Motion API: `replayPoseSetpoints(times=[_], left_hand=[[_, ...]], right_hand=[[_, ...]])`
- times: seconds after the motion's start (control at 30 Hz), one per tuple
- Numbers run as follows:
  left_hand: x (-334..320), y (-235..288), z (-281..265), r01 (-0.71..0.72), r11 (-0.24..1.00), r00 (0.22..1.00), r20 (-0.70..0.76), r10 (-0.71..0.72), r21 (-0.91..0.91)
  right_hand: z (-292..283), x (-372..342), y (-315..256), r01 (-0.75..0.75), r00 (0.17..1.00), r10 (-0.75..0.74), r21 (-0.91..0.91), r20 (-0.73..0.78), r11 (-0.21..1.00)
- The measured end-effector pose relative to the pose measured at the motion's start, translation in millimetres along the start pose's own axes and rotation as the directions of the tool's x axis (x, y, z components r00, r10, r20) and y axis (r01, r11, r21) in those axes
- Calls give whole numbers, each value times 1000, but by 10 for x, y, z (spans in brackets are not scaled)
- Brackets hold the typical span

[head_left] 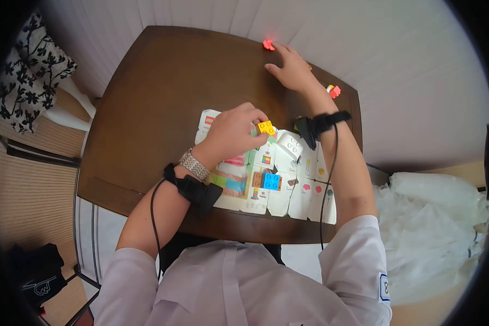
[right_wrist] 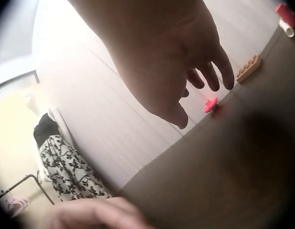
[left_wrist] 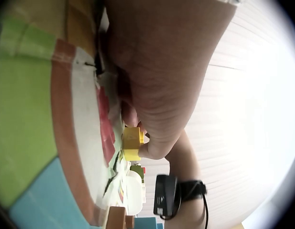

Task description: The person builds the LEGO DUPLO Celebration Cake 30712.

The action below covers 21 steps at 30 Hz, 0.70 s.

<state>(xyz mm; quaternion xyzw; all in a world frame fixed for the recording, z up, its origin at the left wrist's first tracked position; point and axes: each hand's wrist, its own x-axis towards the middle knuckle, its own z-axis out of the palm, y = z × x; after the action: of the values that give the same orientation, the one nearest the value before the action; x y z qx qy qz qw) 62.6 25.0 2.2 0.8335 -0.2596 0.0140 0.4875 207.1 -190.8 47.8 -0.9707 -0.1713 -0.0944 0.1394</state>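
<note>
My left hand [head_left: 231, 133] pinches a yellow toy brick [head_left: 265, 127] between thumb and fingers, close over a creased picture sheet [head_left: 304, 209]. In the left wrist view the thumb presses against the side of the yellow brick. Toward the table's far edge reaches my right hand [head_left: 295, 71], fingers spread and relaxed, holding nothing. Just beyond its fingertips lies a small red flower-shaped piece [right_wrist: 211, 105]. An orange-brown studded brick [right_wrist: 248, 69] sits at the edge, partly hidden by this hand in the head view.
On the sheet lie a white curved brick [head_left: 289, 145], a blue brick [head_left: 272, 181] and a brown brick [head_left: 257, 180]. A red piece [head_left: 336, 92] with a yellow-and-white part stands near the right edge. A wall borders the brown table [head_left: 163, 92] at the back.
</note>
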Motion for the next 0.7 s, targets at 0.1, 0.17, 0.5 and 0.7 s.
replayPoseSetpoints(times=[0.1,0.17,0.5,0.7], left_hand=[[9,-14,8,-6,1000,1000,-17,6,1],[0,-23,7,-17,1000,1000,-6,17,-2],[-13,-48,19,0,1000,1000,7,0,30],[-12,-37,1,1,1000,1000,6,-1,12]], right_hand=[[304,346,159,-10,1000,9,-36,-23,999],[395,470,206,-64,998,64,-44,-23,997],[-149,-29,-237,-395,919,250,741,307,543],[-515,-790,-400,-413,910,18,907,413,82]])
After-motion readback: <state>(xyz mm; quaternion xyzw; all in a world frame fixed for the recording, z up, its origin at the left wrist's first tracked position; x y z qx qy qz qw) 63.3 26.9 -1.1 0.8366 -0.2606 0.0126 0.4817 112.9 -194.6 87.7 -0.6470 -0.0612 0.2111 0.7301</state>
